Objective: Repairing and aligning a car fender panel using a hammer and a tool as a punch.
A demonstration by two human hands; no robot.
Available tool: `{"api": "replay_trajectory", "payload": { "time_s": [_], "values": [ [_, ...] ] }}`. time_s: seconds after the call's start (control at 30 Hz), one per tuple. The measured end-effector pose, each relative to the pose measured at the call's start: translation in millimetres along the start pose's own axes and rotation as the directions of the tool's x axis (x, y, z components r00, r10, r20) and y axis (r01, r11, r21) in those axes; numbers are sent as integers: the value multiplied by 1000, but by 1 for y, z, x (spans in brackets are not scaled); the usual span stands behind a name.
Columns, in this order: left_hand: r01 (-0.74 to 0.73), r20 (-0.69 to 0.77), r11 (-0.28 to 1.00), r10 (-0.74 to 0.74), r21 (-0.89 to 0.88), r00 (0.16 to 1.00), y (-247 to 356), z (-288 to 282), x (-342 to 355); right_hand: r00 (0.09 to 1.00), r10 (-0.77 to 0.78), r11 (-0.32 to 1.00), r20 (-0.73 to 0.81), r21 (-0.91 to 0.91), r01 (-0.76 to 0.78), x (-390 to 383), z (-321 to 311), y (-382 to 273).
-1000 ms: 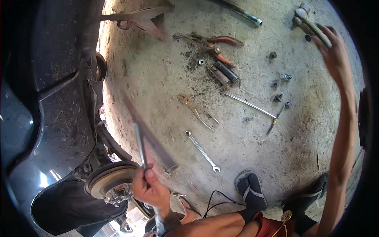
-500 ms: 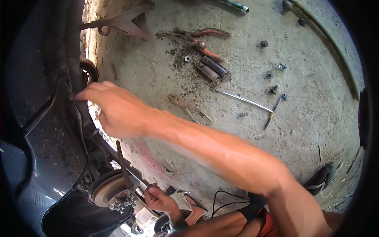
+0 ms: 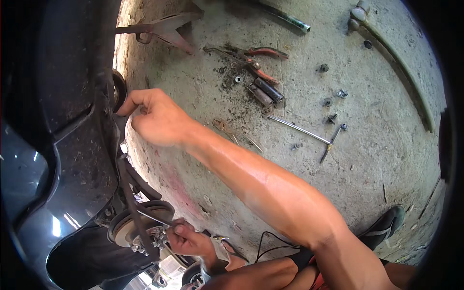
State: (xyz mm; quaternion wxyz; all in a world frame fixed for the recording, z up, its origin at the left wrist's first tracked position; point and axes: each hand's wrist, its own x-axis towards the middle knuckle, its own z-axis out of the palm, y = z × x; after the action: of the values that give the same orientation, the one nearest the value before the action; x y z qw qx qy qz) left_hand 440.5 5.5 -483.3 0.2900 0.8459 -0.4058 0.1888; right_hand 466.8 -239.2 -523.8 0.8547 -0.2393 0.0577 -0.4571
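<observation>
From the lower right my right arm stretches across to the dark car body at the left. My right hand (image 3: pixel 159 118) is closed at the edge of the wheel arch (image 3: pixel 99 130), fingers curled in a pinch; what lies between the fingertips is hidden. Lower down, my left hand (image 3: pixel 186 238) is closed around a thin shiny metal rod (image 3: pixel 153 218), which points toward the brake disc (image 3: pixel 126 229). A long dark bar (image 3: pixel 137 212) slants across the front of the disc. I cannot tell what supports the bar.
On the concrete floor lie red-handled pliers (image 3: pixel 268 72), two dark cylinders (image 3: pixel 267 92), rusty pliers (image 3: pixel 227 128), a T-handled wrench (image 3: pixel 302 129) and several bolts (image 3: pixel 331 119). A long-handled hammer (image 3: pixel 398 65) and a pipe (image 3: pixel 285 19) lie beyond. A forked metal stand (image 3: pixel 166 26) is far left.
The whole view has shifted slightly. My right hand has drawn back a little from the car body, its fingers more curled. The dark bar now reaches farther up and down across the disc.
</observation>
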Motion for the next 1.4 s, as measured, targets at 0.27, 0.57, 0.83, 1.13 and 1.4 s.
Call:
{"api": "replay_trajectory", "payload": {
  "time_s": [0.27,0.57,0.83,1.13,1.4],
  "values": [
    [24,-13,1000,-24,17,1000,26,27,52,996,70,994,-61,-77,-75,6,8,-8],
    [14,-55,1000,-15,-20,998,13,52,49,990,-27,999,-138,-28,23,9,10,5],
    [131,-25,983,-136,-128,990,9,63,49,994,34,999,-106,30,-31,8,9,2],
    [173,-7,971,-177,-167,984,11,66,46,997,6,999,-73,48,-3,11,6,8],
    [123,101,972,-105,-198,989,-7,45,64,996,26,999,-80,40,-22,12,7,6]
  ]
}}
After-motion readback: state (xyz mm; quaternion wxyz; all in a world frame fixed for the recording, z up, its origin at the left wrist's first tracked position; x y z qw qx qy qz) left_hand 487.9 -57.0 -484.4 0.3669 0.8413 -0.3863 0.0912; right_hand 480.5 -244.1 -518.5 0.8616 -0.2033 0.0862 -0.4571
